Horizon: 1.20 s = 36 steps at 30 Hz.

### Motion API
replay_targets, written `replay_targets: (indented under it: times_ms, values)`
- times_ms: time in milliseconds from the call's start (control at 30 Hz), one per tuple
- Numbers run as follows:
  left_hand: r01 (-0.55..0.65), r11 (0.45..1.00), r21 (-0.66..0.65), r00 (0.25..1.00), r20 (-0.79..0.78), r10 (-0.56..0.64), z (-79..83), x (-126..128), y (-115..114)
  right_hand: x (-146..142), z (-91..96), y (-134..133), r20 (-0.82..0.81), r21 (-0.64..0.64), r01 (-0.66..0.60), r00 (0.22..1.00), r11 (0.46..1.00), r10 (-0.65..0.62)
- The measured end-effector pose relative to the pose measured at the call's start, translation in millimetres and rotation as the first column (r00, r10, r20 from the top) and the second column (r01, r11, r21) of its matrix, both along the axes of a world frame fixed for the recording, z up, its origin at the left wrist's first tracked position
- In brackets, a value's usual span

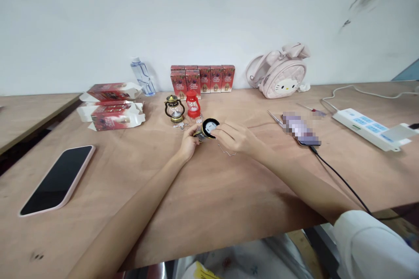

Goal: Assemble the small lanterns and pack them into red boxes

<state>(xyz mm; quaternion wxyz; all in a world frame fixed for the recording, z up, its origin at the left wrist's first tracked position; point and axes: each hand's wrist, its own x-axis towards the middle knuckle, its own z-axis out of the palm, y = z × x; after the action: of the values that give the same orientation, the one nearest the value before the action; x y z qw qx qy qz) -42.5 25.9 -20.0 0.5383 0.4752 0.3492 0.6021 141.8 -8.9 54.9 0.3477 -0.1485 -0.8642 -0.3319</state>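
Note:
My left hand is closed around a small black-and-gold lantern lying on its side, its round base turned toward me. My right hand pinches at that base from the right, fingertips on its rim. Just behind stand a gold-black lantern and a red lantern, both upright. Small loose metal bits lie on the wooden table between them and my hands. A thin wire piece lies under my right hand.
A row of red boxes lines the wall, with opened red-white boxes at left and a water bottle. A phone lies at left. At right are a pink bag, a blurred device with a cable, a screwdriver and a power strip.

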Motion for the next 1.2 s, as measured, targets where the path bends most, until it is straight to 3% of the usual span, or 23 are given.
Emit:
replay_targets:
  times_ms: [267,533,667,833,1067,1200]
  values:
    - [0.024,0.999,0.023,0.999,-0.039,-0.023,7.1,0.6,-2.7,-6.7,-1.9,-1.5,-0.048,-0.064,0.075,0.996,0.995,-0.079]
    - [0.036,0.999,0.006,0.999,-0.036,-0.036,3.3,0.4,-1.3,-9.6,-4.0,-4.9,-0.059,-0.115,0.147,0.986,0.982,-0.155]
    - [0.037,0.999,0.037,0.999,-0.023,-0.036,2.5,-0.3,-1.2,-9.4,-3.1,-4.6,-0.065,-0.063,0.151,0.986,0.987,-0.155]
    - [0.036,0.999,0.022,0.999,-0.037,-0.036,3.7,-0.3,-1.7,-9.5,-3.0,-4.2,-0.092,-0.11,0.124,0.987,0.986,-0.134]
    - [0.031,0.999,0.02,0.998,-0.062,-0.029,3.3,-0.5,-1.8,-9.6,-4.1,-6.3,-0.103,-0.302,0.1,0.985,0.948,-0.137]
    - [0.004,1.0,0.018,0.999,-0.039,-0.003,3.1,-0.1,-2.0,-10.4,-6.0,-6.3,-0.243,-0.501,-0.007,0.961,0.866,-0.133]
